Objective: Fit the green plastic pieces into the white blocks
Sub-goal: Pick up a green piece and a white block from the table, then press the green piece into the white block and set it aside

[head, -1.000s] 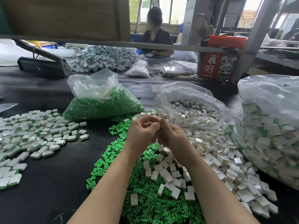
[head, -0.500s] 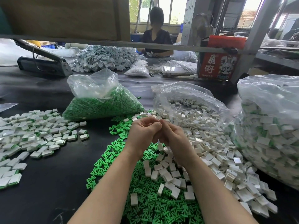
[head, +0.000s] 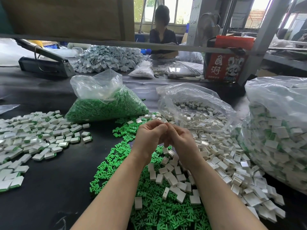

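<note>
Both hands meet above the middle of the black table (head: 49, 188), fingertips pressed together. The left hand (head: 149, 138) is curled with its fingers bent toward the right hand (head: 181, 140), which curls back to meet it. Whatever they pinch between them is hidden by the fingers, so I cannot tell what it is.

Below the forearms lies a loose heap of green pieces (head: 116, 156), with white blocks (head: 172, 178) scattered over it and spreading to the right. At the far left of the heap stands a clear bag of green pieces (head: 106, 107); right of it, an open bag of white blocks (head: 196, 107). On the left lies a spread of blocks with green edges (head: 39, 135), and a large bag of the same (head: 279, 138) sits at the right.
</note>
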The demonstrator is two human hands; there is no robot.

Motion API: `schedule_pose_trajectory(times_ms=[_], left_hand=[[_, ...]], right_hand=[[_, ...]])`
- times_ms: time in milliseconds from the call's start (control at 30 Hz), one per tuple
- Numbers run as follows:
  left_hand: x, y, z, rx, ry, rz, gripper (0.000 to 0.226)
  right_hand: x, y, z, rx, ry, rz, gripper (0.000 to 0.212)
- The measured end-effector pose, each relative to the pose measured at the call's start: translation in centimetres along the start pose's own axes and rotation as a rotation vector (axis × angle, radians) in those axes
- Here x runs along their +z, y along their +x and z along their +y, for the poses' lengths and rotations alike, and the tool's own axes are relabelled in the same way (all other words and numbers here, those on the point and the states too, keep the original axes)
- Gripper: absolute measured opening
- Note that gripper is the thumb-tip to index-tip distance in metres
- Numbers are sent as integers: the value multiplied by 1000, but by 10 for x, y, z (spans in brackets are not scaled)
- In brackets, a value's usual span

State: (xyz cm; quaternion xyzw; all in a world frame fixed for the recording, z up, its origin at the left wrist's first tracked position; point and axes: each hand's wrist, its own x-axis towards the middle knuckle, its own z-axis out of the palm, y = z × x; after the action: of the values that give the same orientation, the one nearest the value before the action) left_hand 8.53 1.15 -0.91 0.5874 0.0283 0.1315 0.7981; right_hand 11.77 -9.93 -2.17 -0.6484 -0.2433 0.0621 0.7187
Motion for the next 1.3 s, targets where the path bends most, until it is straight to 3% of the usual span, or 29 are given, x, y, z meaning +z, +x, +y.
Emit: schedule_pose_trajectory(times_ms=[367,567,700,900,1000,1133,1300], left_hand=[[-1,-2,0,-36,4,9,18],[-8,2,2,-52,45,-39,23],[-17,3,5,-109,32,-113,6],[-27,9,6,-195,-27,-112,39],[-32,10,9,-198,2,-92,33],[-57,13,19,-124,173,62,30],[-116,12,25,27,860,485,13]], right_hand=[[-2,0,1,29,-32,-3,37],[1,0,-1,115,60,-43,66],[-1,1,-2,154,147,-37,53],[-3,2,-4,190,155,-12,46],[-4,4,-5,181,148,0,49],[-5,7,-5,105,74,80,45],[-8,8,-2,33,-243,230,44]])
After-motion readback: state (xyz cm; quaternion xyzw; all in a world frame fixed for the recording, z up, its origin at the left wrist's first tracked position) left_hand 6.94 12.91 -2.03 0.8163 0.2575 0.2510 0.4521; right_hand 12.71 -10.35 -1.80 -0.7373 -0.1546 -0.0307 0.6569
